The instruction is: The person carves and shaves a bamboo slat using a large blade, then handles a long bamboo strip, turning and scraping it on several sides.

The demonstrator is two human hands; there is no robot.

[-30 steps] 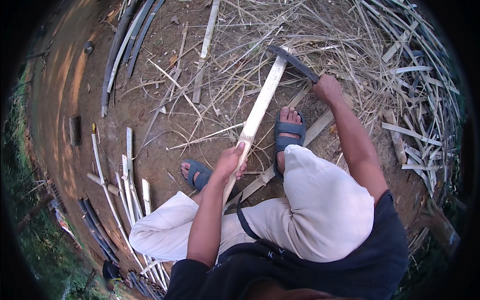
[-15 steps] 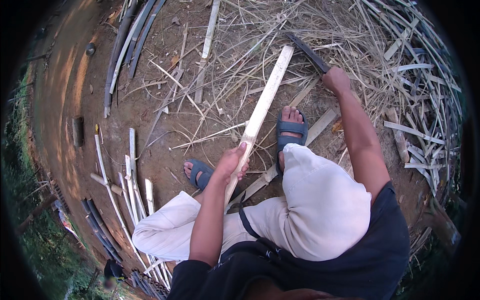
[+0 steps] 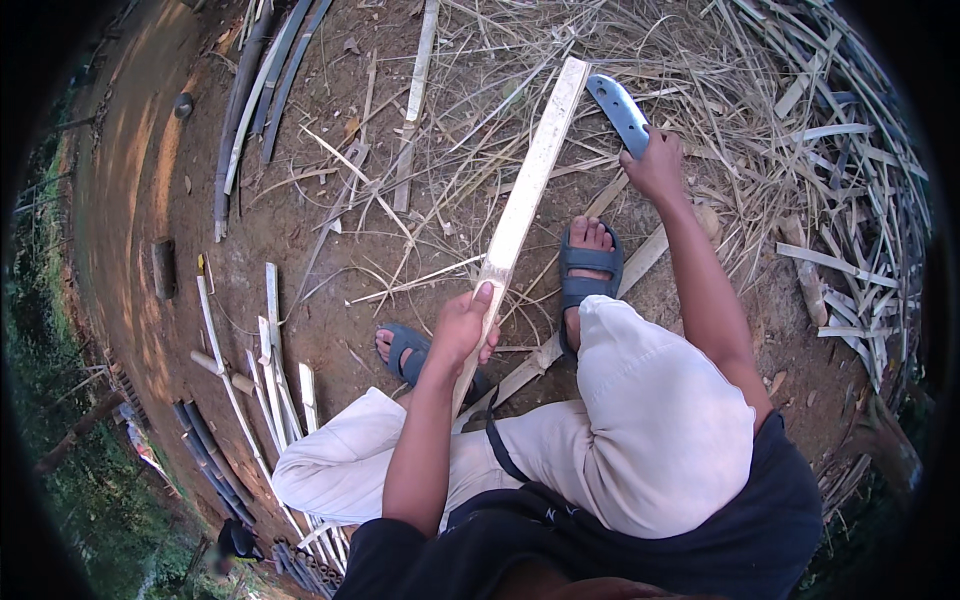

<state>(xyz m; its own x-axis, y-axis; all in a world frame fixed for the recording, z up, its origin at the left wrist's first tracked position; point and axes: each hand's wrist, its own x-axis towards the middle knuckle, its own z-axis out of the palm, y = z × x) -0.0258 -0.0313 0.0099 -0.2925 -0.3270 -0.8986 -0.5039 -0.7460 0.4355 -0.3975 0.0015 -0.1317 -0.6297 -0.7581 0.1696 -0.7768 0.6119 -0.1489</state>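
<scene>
My left hand (image 3: 465,327) is closed around the lower part of a long pale bamboo slat (image 3: 532,190), thumb lying along its face. The slat slants up and away to the right, past my sandalled feet. To the right of its far end, my right hand (image 3: 657,163) grips a machete (image 3: 622,115) with a broad, rounded metal blade that has several small holes. Its flat side faces up, and the blade tip is close beside the slat's right edge; whether they touch I cannot tell. My fingers hide the machete's handle.
Thin bamboo shavings (image 3: 560,60) litter the ground ahead. A heap of split strips (image 3: 850,200) lies at the right. Dark bamboo poles (image 3: 240,120) rest at the far left, with pale split slats (image 3: 270,370) nearer. A short log piece (image 3: 163,268) stands at the left.
The machete has turned from edge-on to showing its flat blade, and my right hand has shifted slightly left and rolled over. The slat's far end has risen a little farther away.
</scene>
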